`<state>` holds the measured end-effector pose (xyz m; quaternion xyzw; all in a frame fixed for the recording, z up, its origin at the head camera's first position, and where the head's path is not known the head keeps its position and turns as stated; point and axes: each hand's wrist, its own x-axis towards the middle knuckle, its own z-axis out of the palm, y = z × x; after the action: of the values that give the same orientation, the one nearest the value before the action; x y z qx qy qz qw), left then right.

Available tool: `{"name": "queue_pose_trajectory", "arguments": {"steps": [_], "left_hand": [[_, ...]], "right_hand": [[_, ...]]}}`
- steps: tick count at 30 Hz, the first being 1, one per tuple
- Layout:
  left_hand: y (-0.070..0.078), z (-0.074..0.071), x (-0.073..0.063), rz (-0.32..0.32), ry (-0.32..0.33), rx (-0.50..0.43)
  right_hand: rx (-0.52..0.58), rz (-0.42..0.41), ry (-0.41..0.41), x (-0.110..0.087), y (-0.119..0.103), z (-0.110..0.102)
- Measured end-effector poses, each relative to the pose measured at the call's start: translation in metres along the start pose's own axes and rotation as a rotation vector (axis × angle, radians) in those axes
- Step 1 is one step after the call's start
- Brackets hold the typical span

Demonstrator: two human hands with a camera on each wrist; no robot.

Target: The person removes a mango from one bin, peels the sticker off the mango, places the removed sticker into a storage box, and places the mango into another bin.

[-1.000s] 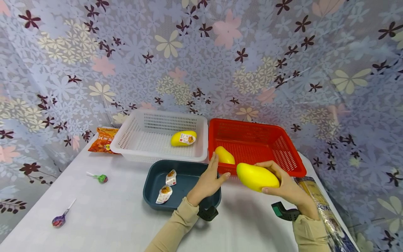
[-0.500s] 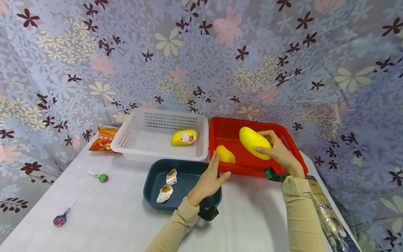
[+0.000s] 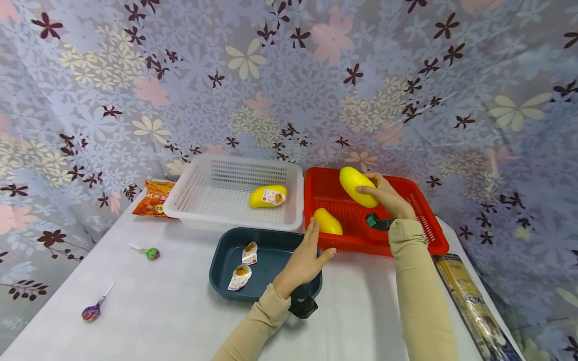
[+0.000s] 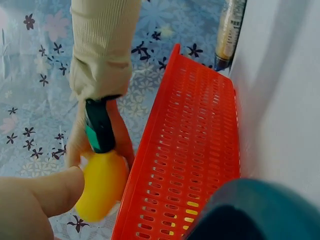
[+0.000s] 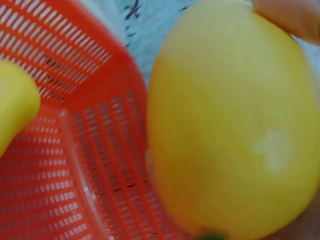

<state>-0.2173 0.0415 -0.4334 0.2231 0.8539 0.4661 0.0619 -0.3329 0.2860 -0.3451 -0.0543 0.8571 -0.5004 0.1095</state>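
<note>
"What's the right hand (image 3: 389,195) got there?"

"A smooth yellow fruit (image 3: 355,186), like a mango. The fingers curl round it with the thumb across the near side, so the grip looks firm. I see no label on the faces turned our way."

"And it's down in the basket?"

"Not yet — it's up over the back part of the red basket (image 3: 361,245), above the rim in the left wrist view. A second fruit (image 3: 328,221) lies inside, at the front left corner."

"What about the left hand (image 3: 301,261)?"

"It grasps nothing: fingers straight, thumb apart, over the dark tub (image 3: 276,250) where two loose labels (image 3: 240,278) lie. Its fingertips are right by the basket's corner; I can't tell whether they touch."

"So which step is this?"

"Placing, I'd judge — carried over, not set down. The white basket (image 3: 217,200) next door holds a labelled fruit (image 3: 259,197), away from this work."

"And the next move?"

"I'd say it calls for a gentle lowering, clear of the other fruit, and loosening the fingers only once it rests. Something that rounded could roll."
</note>
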Motion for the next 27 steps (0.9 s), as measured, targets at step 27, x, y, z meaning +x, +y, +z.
{"name": "queue_pose_trajectory", "arguments": {"steps": [27], "left_hand": [[-0.006, 0.001, 0.002, -0.009, -0.004, -0.033]], "right_hand": [[-0.325, 0.306, -0.279, 0.037, 0.053, 0.02]]}}
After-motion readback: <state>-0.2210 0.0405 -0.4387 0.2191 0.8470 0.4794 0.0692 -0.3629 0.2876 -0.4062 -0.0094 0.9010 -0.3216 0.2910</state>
